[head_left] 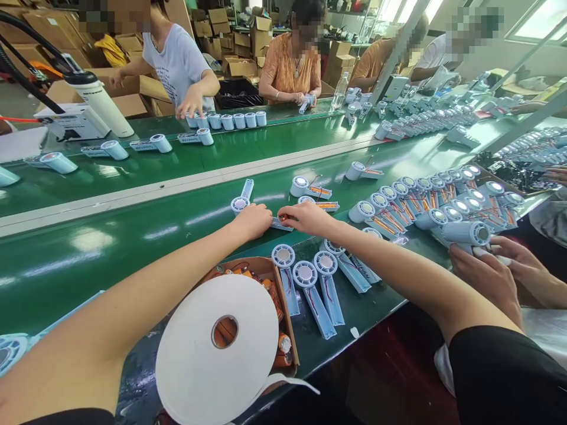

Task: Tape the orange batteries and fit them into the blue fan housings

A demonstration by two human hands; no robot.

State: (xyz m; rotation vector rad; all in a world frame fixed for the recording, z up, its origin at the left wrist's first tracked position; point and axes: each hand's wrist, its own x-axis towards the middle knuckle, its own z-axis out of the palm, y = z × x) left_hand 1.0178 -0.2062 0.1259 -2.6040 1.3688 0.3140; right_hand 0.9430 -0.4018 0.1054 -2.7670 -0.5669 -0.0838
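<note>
Near the middle of the belt, my left hand [254, 221] is closed at one end of a light blue fan housing [280, 225], its fingertips partly hidden. My right hand [306, 218] pinches just over the same housing; something small and dark reddish shows at its fingertips, too small to name. Beyond my left hand lies another fan with a round head [240, 204]. More fans with orange batteries in their handles [319, 192] lie beyond my right hand. Below my forearms, several open fan housings [305, 275] with thin red wires rest on the table edge.
A large white tape roll [190, 348] lies on a cardboard box [287, 330] holding orange batteries. Rows of fans [401, 189] stand to the right, where a co-worker's hands [487, 271] hold one. A pale rail [177, 182] divides the belt; people work across it.
</note>
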